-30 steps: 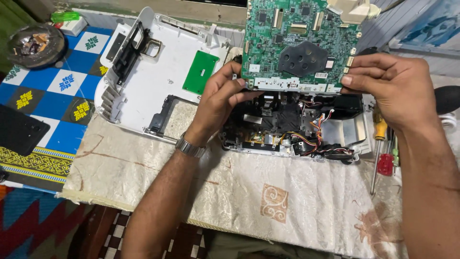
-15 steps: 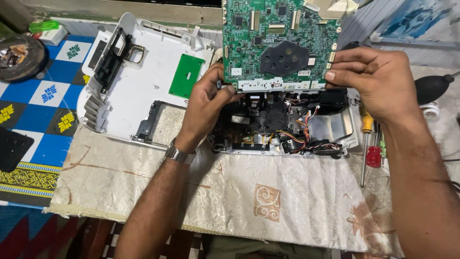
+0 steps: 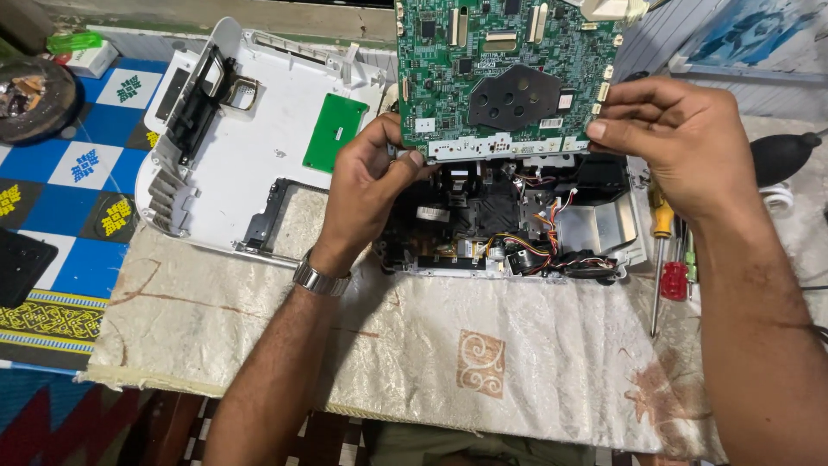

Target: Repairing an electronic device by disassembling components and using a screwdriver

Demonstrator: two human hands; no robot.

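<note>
Head view: both hands, left hand [image 3: 371, 185] and right hand [image 3: 681, 142], pinch the green circuit board [image 3: 504, 73], seemingly tilted above the opened chassis [image 3: 517, 233]

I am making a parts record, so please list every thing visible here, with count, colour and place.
circuit board: one, green, tilted up over the opened device, held at both lower corners
opened device: one, black inside with coloured wires, centre
cover shell: one, white, lying left of the device
small board: one, green, on the cover shell
screwdrivers: at least two, yellow and red handles, right
cloth: one, cream, under everything
round dish: one, dark, far left
wristwatch: one, silver, left wrist
left hand: grip on board's lower left corner
right hand: grip on board's lower right corner
</note>
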